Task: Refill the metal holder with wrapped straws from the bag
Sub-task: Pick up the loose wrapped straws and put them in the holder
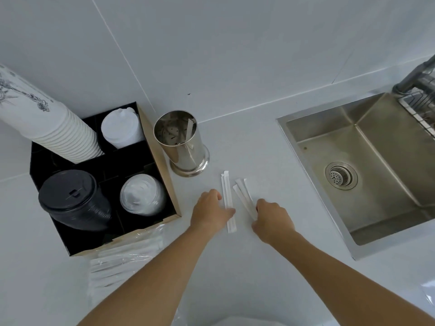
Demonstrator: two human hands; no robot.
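Note:
A shiny metal holder stands on the white counter with one wrapped straw leaning inside it. Several wrapped straws lie on the counter in front of it, in two small groups. My left hand rests on the left group of wrapped straws, thumb touching them. My right hand pinches the near end of the right group of wrapped straws. A clear plastic bag of wrapped straws lies at the lower left, in front of the organiser.
A black cup-and-lid organiser stands left of the holder with stacked white cups, black lids and clear lids. A steel sink with a drain lies to the right. A tiled wall rises behind.

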